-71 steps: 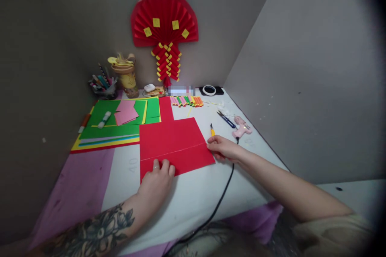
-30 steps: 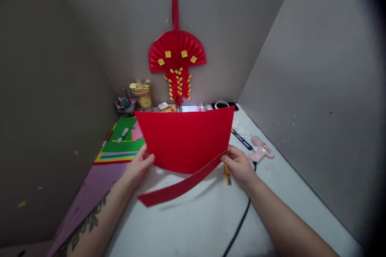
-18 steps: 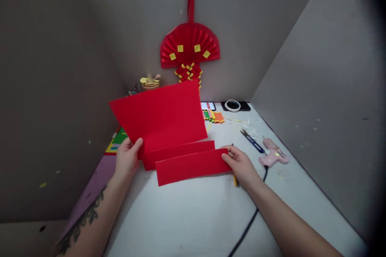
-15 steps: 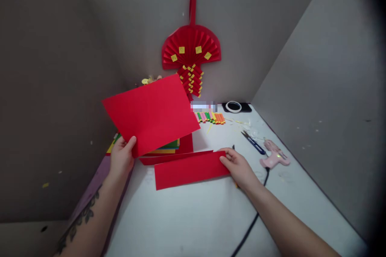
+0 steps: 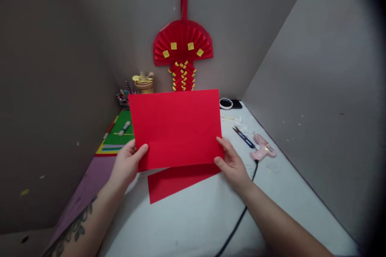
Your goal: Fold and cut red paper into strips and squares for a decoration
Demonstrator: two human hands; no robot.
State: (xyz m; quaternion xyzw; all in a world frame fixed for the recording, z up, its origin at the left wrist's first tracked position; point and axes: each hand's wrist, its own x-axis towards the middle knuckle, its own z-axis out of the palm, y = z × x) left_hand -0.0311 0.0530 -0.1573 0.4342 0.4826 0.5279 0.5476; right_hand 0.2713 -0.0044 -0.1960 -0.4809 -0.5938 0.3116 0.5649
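The red sheet (image 5: 176,128) is plain paper, smooth and matt, and the red strip (image 5: 181,185) showing below it has the same flat finish. On the dull grey wall (image 5: 120,32) in front of me, the fan ornament (image 5: 182,36) is paper too, pleated into crisp ridges, with matt yellow squares (image 5: 173,46). The glue gun (image 5: 263,149) is smooth pink plastic, its black cord (image 5: 238,224) dull. The snips (image 5: 243,137) have dark metal blades. The white tabletop (image 5: 169,229) looks smooth; the purple cover (image 5: 83,188) may be cloth, but the light is poor there.
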